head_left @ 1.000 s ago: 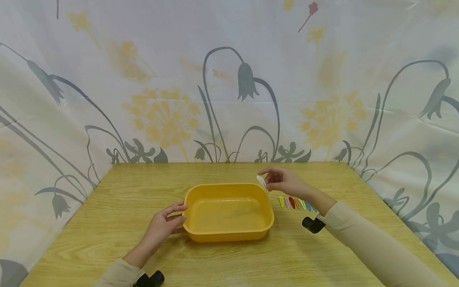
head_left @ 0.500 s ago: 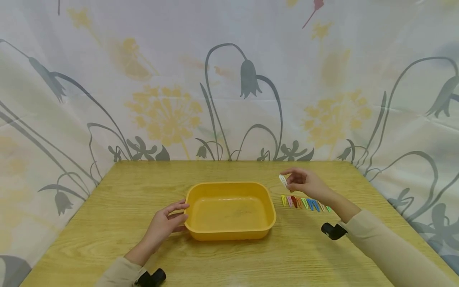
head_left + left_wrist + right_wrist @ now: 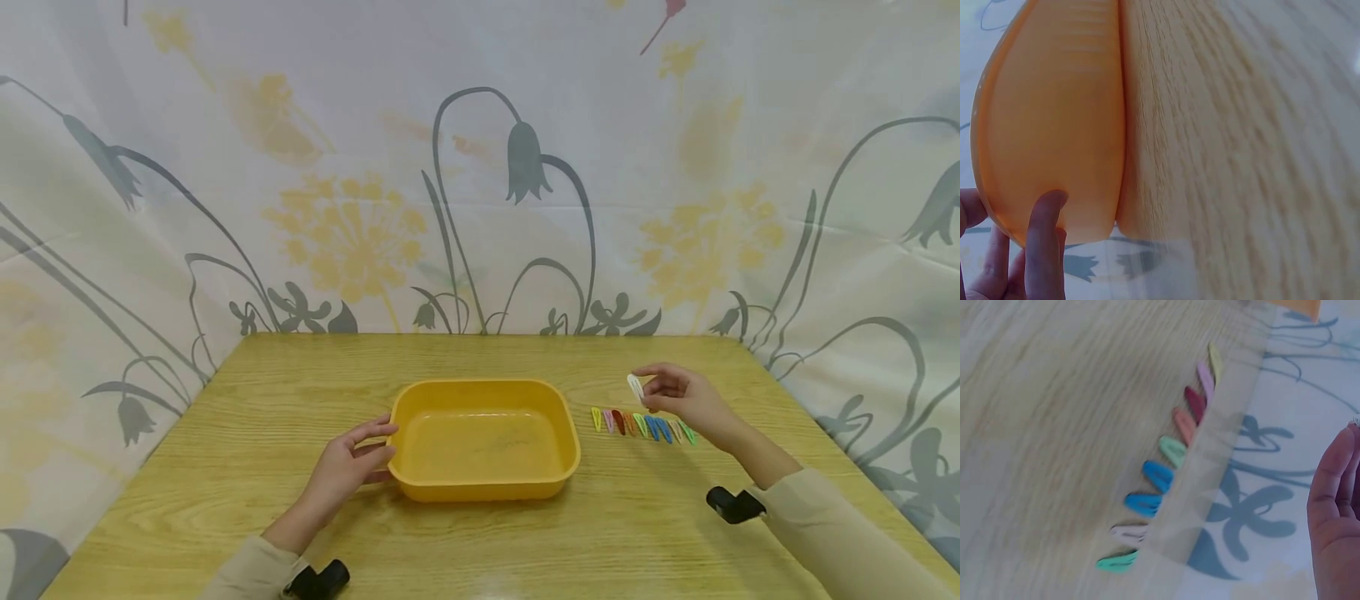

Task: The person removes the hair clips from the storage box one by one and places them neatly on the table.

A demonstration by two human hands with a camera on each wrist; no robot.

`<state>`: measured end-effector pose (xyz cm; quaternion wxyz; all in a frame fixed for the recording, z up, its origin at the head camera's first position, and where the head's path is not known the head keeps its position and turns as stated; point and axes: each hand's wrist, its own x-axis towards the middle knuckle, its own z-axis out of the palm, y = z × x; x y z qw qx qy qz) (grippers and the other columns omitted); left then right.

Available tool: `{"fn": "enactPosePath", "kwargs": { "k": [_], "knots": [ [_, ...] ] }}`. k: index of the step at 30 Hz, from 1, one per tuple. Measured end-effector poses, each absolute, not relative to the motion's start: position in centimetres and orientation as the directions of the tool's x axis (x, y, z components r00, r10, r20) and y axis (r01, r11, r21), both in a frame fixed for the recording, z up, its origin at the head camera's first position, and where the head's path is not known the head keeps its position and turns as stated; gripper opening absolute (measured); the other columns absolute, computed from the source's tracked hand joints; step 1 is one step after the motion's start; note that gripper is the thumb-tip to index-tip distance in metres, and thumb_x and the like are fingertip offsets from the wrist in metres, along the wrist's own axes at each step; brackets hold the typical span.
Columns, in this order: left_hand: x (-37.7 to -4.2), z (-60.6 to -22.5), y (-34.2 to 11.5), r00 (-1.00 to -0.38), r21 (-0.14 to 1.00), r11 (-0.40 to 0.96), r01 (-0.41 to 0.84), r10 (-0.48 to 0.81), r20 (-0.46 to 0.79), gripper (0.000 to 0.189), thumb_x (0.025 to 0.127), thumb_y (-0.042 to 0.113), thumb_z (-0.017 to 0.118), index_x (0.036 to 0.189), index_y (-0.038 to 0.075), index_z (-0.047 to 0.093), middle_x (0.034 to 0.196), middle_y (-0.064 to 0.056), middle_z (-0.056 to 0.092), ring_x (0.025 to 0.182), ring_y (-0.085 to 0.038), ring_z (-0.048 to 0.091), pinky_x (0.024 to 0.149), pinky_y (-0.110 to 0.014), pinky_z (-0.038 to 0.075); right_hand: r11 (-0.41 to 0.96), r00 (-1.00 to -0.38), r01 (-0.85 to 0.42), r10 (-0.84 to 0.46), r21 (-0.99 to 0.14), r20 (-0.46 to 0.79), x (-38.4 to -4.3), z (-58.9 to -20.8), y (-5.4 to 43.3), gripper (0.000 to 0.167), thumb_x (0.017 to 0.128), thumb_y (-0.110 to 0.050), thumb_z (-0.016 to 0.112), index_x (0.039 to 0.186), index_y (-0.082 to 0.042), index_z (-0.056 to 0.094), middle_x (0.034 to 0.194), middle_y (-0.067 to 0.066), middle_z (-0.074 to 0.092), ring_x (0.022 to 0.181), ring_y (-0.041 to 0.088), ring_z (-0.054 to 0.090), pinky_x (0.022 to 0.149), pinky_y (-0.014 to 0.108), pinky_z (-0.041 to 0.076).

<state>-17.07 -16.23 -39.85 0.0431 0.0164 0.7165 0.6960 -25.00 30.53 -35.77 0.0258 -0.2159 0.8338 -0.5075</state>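
In the head view, a white snap hair clip (image 3: pixel 636 387) is pinched between the thumb and fingers of my right hand (image 3: pixel 686 403), raised above the table. Only a sliver of it shows at the right edge of the right wrist view. Below that hand lies a slanting row of several coloured snap clips (image 3: pixel 650 427), among them yellow, pink, dark red, orange, green and blue ones. My left hand (image 3: pixel 348 463) holds the left end of a yellow plastic basin (image 3: pixel 483 483). In the left wrist view, a digit (image 3: pixel 1044 240) presses the basin's outer wall, and another reaches behind its rim.
A wood-grain table (image 3: pixel 300 375) carries the basin and the clips. Behind and at both sides hangs a pale cloth (image 3: pixel 480 208) printed with flowers. Black wrist cameras (image 3: pixel 735 505) sit on the sleeves.
My right hand has moved right with the white clip, from the basin's right rim to above the row, so more clips show. The left hand stays on the basin.
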Motion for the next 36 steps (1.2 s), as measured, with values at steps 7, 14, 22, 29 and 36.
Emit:
{"fn": "enactPosePath", "kwargs": {
  "k": [7,14,22,29,36],
  "knots": [
    [-17.1,-40.0,-16.3,-0.996,0.999,0.034,-0.03,0.08,-0.033,0.04,0.088,0.002,0.061,0.125,-0.01,0.051,0.144,-0.013,0.036,0.11,-0.034,0.055,0.076,-0.041,0.055,0.418,-0.928,-0.297,-0.34,-0.858,0.155,-24.2,-37.2,33.4,0.042,0.092,-0.008,0.059,0.128,0.009,0.045,0.092,0.011,0.058,0.084,0.023,0.061,0.07,0.034,0.055],
    [-17.0,-40.0,-16.4,-0.997,0.999,0.035,-0.036,0.071,-0.038,0.04,0.088,0.002,0.062,0.125,-0.009,0.052,0.144,-0.013,0.037,0.109,-0.033,0.056,0.076,-0.041,0.055,0.467,-0.955,-0.25,-0.265,-0.848,0.136,-23.8,-38.2,35.9,0.044,0.091,-0.009,0.06,0.127,0.01,0.045,0.091,0.009,0.058,0.081,0.019,0.062,0.071,0.032,0.055],
    [-17.0,-39.9,-16.5,-0.997,0.998,0.044,-0.035,0.07,-0.038,0.04,0.088,0.003,0.062,0.125,-0.008,0.053,0.144,-0.012,0.037,0.109,-0.033,0.056,0.076,-0.04,0.055,0.497,-0.964,-0.2,-0.255,-0.845,0.079,-24.0,-39.5,38.0,0.042,0.09,-0.001,0.058,0.125,0.016,0.043,0.089,0.012,0.059,0.076,0.018,0.061,0.067,0.033,0.056],
    [-16.9,-39.8,-16.7,-0.997,0.998,0.049,-0.04,0.059,-0.043,0.04,0.088,0.003,0.062,0.126,-0.008,0.053,0.144,-0.012,0.037,0.11,-0.033,0.056,0.076,-0.04,0.055,0.519,-0.973,-0.08,-0.227,-0.851,-0.047,-24.4,-40.4,39.1,0.045,0.09,0.001,0.056,0.127,0.019,0.039,0.089,0.012,0.059,0.075,0.017,0.061,0.066,0.032,0.056],
    [-16.8,-39.8,-16.7,-0.997,0.998,0.051,-0.043,0.064,-0.046,0.039,0.089,0.002,0.061,0.126,-0.008,0.053,0.144,-0.011,0.037,0.109,-0.032,0.056,0.076,-0.04,0.055,0.575,-0.961,-0.057,-0.252,-0.816,-0.11,-24.7,-40.5,39.6,0.046,0.09,-0.004,0.058,0.126,0.02,0.04,0.088,0.011,0.061,0.071,0.016,0.06,0.062,0.031,0.054]
  ]
}}
